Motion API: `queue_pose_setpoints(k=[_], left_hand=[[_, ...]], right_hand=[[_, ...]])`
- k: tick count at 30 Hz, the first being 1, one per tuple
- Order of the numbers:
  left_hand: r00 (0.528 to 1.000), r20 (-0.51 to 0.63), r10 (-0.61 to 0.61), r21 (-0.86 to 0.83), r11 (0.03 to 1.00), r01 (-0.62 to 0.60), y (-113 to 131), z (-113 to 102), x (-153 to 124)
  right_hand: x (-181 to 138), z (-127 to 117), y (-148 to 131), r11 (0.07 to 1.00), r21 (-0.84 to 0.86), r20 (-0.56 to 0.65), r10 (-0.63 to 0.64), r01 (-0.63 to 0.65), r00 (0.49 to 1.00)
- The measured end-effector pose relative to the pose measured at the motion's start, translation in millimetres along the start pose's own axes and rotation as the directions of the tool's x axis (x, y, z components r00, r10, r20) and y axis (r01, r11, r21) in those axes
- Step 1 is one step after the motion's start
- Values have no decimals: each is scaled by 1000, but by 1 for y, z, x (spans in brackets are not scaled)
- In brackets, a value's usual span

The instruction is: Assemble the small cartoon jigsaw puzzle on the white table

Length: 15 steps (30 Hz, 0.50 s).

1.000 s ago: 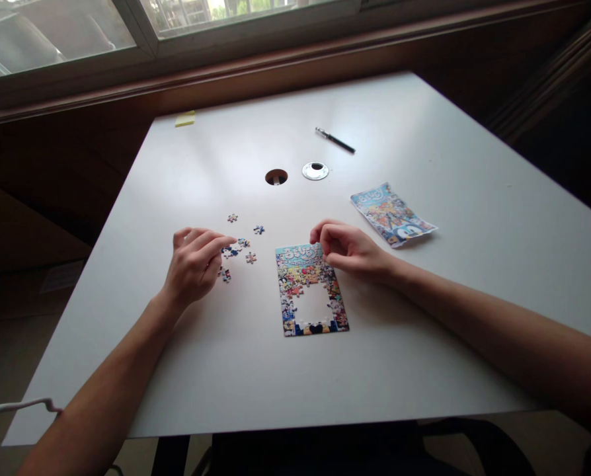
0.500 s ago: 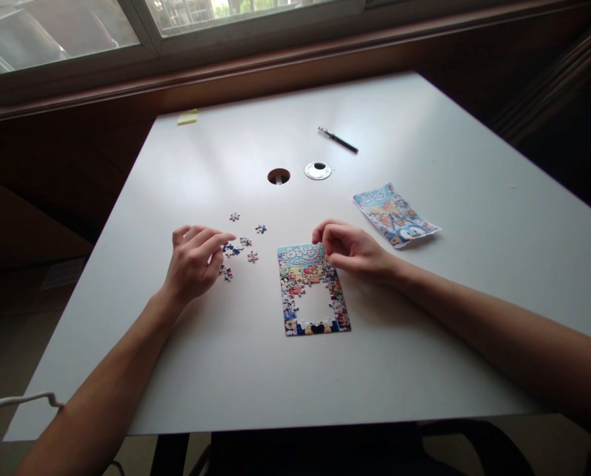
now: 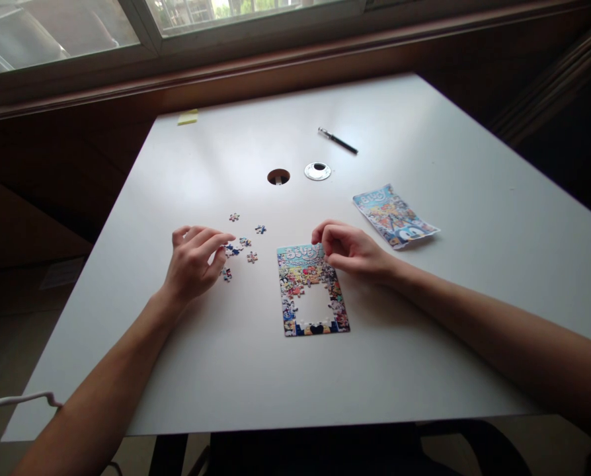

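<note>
"Bluey" on jigsaw puzzle [image 3: 309, 272], "Bluey" on colorful printed sheet [image 3: 394, 215]

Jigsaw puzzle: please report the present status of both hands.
Left hand at loose pieces. Right hand at top right corner of puzzle. Puzzle unfinished, gap below centre, unobstructed.

One left hand [image 3: 194, 261] and one right hand [image 3: 349, 251], making two. One puzzle [image 3: 306, 273], with one large gap [image 3: 314, 304]. At least six loose pieces [image 3: 252, 257]; the left hand overlaps their clump, so there may well be more. One leaflet [image 3: 396, 216], one pen [image 3: 341, 142], one note [image 3: 187, 117]. One table [image 3: 246, 380], with one round hole [image 3: 278, 176]. One metal ring [image 3: 316, 175]. One cable [image 3: 20, 399]. One window [image 3: 72, 30].
</note>
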<state>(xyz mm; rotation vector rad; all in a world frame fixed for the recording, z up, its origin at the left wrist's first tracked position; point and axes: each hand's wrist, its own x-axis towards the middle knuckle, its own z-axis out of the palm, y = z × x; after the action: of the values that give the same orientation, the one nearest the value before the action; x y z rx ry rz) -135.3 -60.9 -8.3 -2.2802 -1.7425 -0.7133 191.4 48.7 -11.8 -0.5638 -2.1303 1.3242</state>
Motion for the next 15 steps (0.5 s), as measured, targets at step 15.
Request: queue_pose_setpoints(k=[15], left_hand=[[996,-15,-92,-31,995,92,2,0,-1]], right_hand=[[0,0,2,1000,10,-1,2,-2,1000]])
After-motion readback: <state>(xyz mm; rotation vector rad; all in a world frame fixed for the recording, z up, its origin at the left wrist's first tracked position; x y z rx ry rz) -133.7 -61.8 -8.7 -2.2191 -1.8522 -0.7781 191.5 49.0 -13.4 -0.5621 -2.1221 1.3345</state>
